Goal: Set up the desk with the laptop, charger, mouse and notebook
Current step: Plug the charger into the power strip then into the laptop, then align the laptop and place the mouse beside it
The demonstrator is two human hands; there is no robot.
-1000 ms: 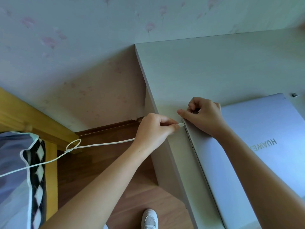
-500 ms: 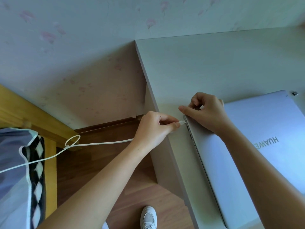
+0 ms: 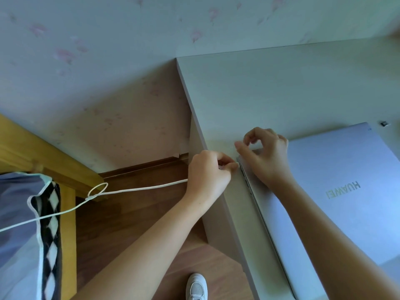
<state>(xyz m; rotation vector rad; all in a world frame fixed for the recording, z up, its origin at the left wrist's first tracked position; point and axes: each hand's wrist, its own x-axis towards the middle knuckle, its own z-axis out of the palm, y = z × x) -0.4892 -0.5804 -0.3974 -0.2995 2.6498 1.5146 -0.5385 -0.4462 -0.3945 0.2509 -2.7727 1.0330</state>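
Two hands are seen in the head view. The plug of the white cable (image 3: 138, 188) is pinched in the left hand (image 3: 208, 177), now pressed against the laptop (image 3: 337, 191) edge, a gap seen a moment ago closed. The right hand (image 3: 265, 154), fingers (image 3: 239, 146) curled, steadies the lid corner on the counter (image 3: 259, 94). Charging seems nearly connected.
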